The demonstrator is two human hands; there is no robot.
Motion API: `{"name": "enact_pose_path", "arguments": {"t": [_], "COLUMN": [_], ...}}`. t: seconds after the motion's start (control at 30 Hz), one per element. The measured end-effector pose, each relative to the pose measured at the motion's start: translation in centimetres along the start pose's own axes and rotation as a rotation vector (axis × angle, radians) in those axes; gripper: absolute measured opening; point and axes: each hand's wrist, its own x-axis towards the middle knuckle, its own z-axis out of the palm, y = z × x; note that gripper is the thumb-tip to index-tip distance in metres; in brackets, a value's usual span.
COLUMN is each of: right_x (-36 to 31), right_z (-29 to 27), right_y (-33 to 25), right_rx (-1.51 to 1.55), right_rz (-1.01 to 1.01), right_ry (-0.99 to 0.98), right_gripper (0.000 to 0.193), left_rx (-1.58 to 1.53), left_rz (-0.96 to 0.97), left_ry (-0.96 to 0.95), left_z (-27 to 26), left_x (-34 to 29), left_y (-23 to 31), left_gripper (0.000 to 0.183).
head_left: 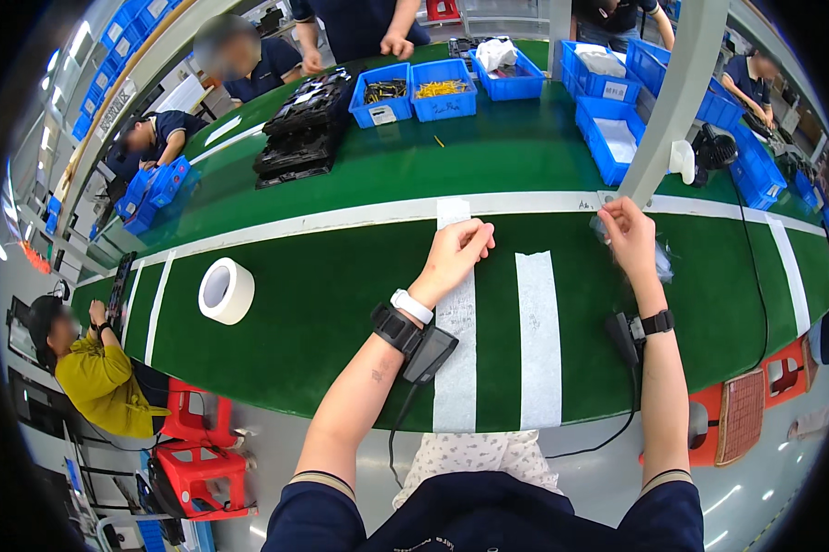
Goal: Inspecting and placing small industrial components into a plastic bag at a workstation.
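My left hand [455,256] is closed, its fingers curled, over a long white tape strip [455,386] on the green table. Nothing shows between its thumb and fingers, but their undersides are hidden. Further right, my right hand [629,241] has thumb and fingertips pinched together near the foot of a metal post. Crumpled clear plastic [663,263] lies beside and behind it; whether the fingers hold any is hidden. A second, shorter white strip [538,340], with faint writing, lies between my forearms. Each wrist wears a strapped black device with a cable.
A white tape roll [226,291] lies left of my arms. Past the pale rail [341,213] are stacked black plastic parts [295,138] and blue bins [444,89] with small parts. A grey post [676,101] rises at right, near a small black fan [714,147]. Co-workers sit and stand around.
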Motion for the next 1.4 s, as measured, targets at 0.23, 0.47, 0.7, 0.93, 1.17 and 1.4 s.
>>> {"name": "enact_pose_path", "arguments": {"t": [0.23,0.47,0.7,0.93,1.17,1.4], "right_x": [0.3,-0.2,0.1,-0.1,-0.2,-0.1], "right_z": [-0.6,-0.2,-0.4,-0.3,-0.2,-0.2], "right_y": [-0.3,-0.7,-0.9,-0.8,-0.8,-0.8], "right_rx": [-0.107,-0.039,0.027,0.005,-0.002,-0.035], "right_rz": [0.014,0.068,0.083,0.113,0.097,-0.027], "right_ry": [-0.044,-0.029,-0.027,-0.041,-0.115,-0.051], "right_gripper": [0.015,0.008,0.011,0.015,0.016,0.016], "left_rx": [0.025,0.030,-0.003,-0.003,0.016,0.002], "left_rz": [-0.009,-0.022,-0.003,-0.016,-0.005,-0.015], "left_ry": [0.006,-0.019,-0.013,-0.014,-0.004,-0.010], "left_z": [-0.1,-0.1,-0.1,-0.1,0.0,-0.2], "left_x": [-0.1,0.0,-0.1,0.0,0.0,-0.1], "left_y": [0.2,0.2,0.1,0.0,0.1,0.4], "left_gripper": [0.031,0.031,0.030,0.030,0.031,0.031]}}
